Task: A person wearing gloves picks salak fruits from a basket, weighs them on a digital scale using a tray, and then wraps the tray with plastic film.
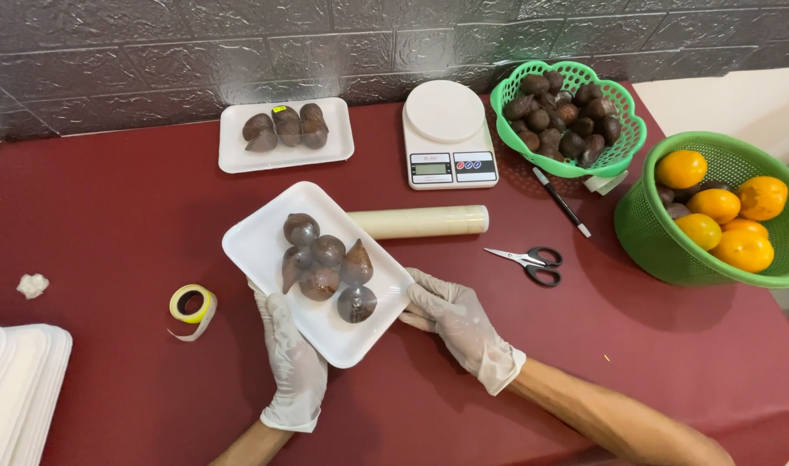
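Observation:
Both of my hands wear thin white gloves and hold a white foam tray point(260, 246) above the dark red table. Several brown scaly fruits point(325, 266) lie bunched in the tray's middle. My left hand point(292, 362) grips the tray's near long edge from below. My right hand point(457, 321) holds its right end, fingers curled on the rim. The tray sits tilted diagonally, its far corner pointing up and left.
A second white tray point(239, 151) with similar fruits rests at the back. A white kitchen scale point(446, 129), a roll of wrap point(420, 221), scissors point(531, 261), a pen point(561, 202), yellow tape point(191, 305), two green baskets point(629, 142) point(649, 237) and stacked trays point(19, 388) surround it.

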